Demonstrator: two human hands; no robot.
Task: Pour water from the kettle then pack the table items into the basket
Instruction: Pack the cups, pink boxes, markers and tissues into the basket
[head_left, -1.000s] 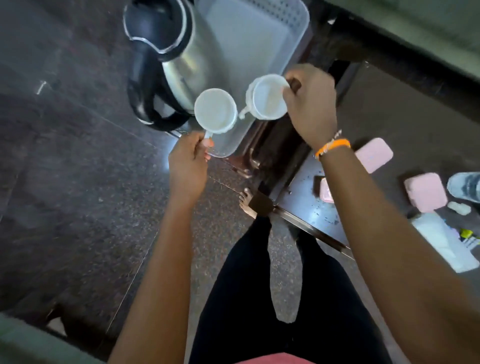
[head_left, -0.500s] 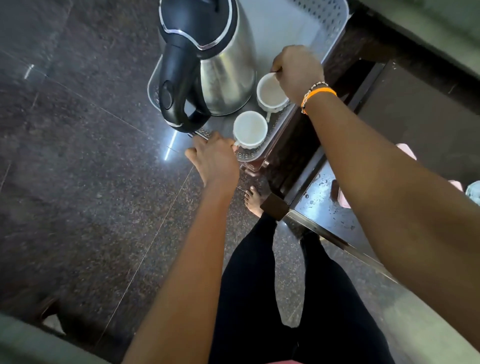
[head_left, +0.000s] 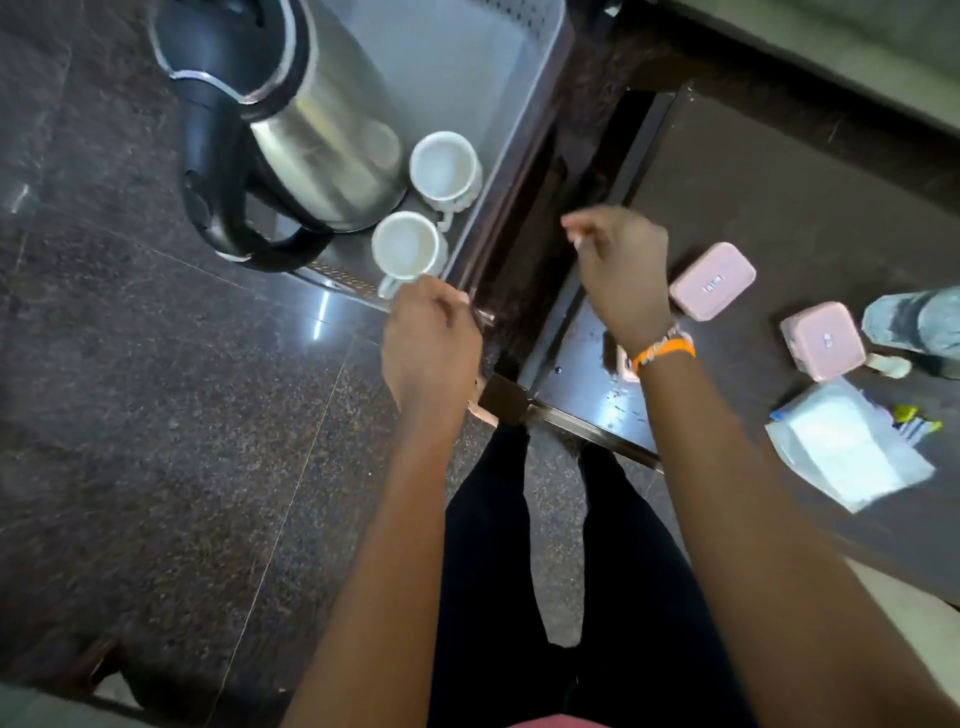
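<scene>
**Kettle and two cups in basket; remaining items on tabletop**

Basket (head_left: 524, 104): pale grey plastic, rectangular, smooth floor, perforated walls near the rim. It sits beside the tabletop's edge.

Kettle (head_left: 311, 150): brushed stainless-steel body, rounded; glossy black plastic lid and looped handle. Stands upright in the basket's left part.

Far cup (head_left: 444, 169): white ceramic, round mouth, fluted base, upright, just beside the kettle body; its reflection shows in the steel. Near cup (head_left: 408, 249): same white ceramic, upright in the basket's near corner, handle pointing toward the person.

Left hand (head_left: 428, 345): knuckles up, fingers curled at the near cup's handle. The fingertips are hidden behind the hand, so I cannot tell whether the grip is closed on the handle or merely touching it.

Right hand (head_left: 621, 273): above the gap between basket and tabletop, blurred, fingers loosely curled, grip holding nothing. Orange band (head_left: 665, 351) with beads at the wrist.

Tabletop (head_left: 779, 182): dark, matte, with a polished metal edge strip. On it: two pink plastic boxes with rounded corners, one (head_left: 711, 280) just beside the right wrist, the other (head_left: 823, 340) further right; a clear plastic bottle (head_left: 914, 325) lying on its side at the frame edge; a translucent pouch (head_left: 847, 447) with white contents.

Floor (head_left: 156, 415): dark speckled polished granite tiles with thin seams.
</scene>
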